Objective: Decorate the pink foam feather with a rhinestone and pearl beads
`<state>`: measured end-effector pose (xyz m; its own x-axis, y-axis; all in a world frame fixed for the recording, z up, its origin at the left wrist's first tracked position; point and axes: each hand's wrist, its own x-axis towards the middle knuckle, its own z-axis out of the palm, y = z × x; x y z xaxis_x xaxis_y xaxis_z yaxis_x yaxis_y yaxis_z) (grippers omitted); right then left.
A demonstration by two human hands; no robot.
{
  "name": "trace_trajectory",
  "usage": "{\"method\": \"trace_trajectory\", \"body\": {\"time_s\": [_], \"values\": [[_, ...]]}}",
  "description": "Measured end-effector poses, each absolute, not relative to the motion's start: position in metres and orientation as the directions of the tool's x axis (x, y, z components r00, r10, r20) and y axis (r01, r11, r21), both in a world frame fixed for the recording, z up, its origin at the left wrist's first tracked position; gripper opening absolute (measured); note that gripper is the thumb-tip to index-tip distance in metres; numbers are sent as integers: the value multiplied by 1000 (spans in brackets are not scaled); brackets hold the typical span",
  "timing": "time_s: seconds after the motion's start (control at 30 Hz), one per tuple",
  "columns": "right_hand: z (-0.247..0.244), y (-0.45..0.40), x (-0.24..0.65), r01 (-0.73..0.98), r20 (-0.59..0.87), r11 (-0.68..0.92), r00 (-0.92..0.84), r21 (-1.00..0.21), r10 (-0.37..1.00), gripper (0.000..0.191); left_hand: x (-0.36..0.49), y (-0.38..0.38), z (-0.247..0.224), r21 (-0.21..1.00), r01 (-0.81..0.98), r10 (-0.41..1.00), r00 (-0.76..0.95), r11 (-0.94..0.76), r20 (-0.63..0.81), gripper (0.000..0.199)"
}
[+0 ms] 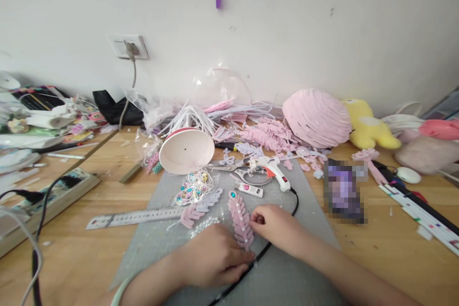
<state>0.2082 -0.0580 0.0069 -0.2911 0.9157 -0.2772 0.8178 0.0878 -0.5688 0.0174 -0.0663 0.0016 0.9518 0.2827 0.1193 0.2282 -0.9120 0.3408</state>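
Note:
A pink feather-shaped piece (239, 217) lies on the grey cutting mat (304, 272), with a blue gem at its top and pearls down its middle. My left hand (215, 256) is at the piece's lower end, its fingers closed around or against the tip; what they grip is partly hidden. My right hand (274, 224) is beside the piece's right edge, thumb and forefinger curled together in a pinch; anything between them is too small to make out. Loose pearls (205, 226) lie behind my left hand. Left of the feather piece is a pink and lilac leaf piece (201, 208).
A white glue gun (279, 176) with a black cord, scissors (244, 172) and a metal ruler (136, 218) lie around the mat. Behind are a white bowl (186, 152), a pink ball (317, 117) and a yellow toy (369, 126). A pixelated phone-like object (344, 191) is at right.

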Motion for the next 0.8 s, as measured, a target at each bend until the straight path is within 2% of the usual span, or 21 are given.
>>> {"method": "trace_trajectory", "body": {"time_s": [0.13,0.27,0.33,0.4,0.53,0.6,0.7,0.8], "values": [[4,-61,207,819,-231,102,-276,-565,933,16,18,-68,2,311,256,296,951,-915,88,20],[4,-62,208,796,-229,75,-261,-600,938,13,20,-71,-3,224,317,342,936,-921,81,13],[7,-62,212,777,-228,78,-277,-624,933,13,20,-71,-5,179,315,337,935,-932,111,14],[13,-63,218,753,-286,56,-316,-656,904,23,19,-71,-5,155,308,334,924,-939,187,14],[23,-71,226,575,-548,-220,-493,-788,676,45,18,-70,-3,189,340,388,831,-921,398,16],[23,-76,225,449,-551,-331,-572,-830,607,48,17,-70,-3,219,352,414,791,-910,450,17],[17,-81,218,296,-511,-422,-596,-857,619,47,17,-71,-4,248,359,436,765,-900,474,18],[10,-82,211,183,-521,-519,-565,-835,640,47,17,-72,-4,259,366,448,739,-894,503,19]]}}
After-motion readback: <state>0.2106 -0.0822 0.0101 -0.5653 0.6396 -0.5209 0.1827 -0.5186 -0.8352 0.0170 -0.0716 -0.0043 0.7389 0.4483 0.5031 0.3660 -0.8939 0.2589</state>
